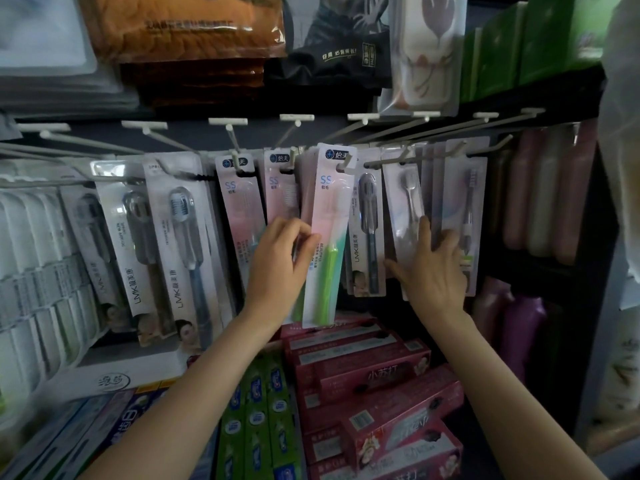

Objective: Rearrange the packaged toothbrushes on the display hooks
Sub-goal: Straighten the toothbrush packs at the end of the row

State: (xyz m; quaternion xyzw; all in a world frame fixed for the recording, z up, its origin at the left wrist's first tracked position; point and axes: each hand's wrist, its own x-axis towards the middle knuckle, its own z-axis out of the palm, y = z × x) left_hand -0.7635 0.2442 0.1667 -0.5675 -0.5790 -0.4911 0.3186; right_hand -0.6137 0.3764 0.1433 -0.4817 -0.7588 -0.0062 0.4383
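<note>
The left hand (277, 268) pinches the left edge of a green toothbrush pack (327, 237), fingers curled round the card at about mid-height. The pack tilts, its top leaning right toward a white hook (346, 163); whether its hole sits on the hook cannot be told. Just left of this grip hang two pink packs (242, 206), each on its own hook, and further left three grey LMK packs (180, 244) hang slanted.

The right hand (429, 268) lies flat with fingers spread and straight, pressing against the clear packs (405, 209) that hang to the right of the green one. Its fingertips (424, 225) reach up over the blister fronts; the thumb points left toward a dark-brush pack (369, 230) hanging between the two hands. Right of the hand another pack (467, 209) with a pale brush hangs on the same row.

Below both grips lie stacked red boxes (374, 375) and green boxes (256, 410). Above the hooks, folded cloths in bags (187, 32) fill the upper shelf.
</note>
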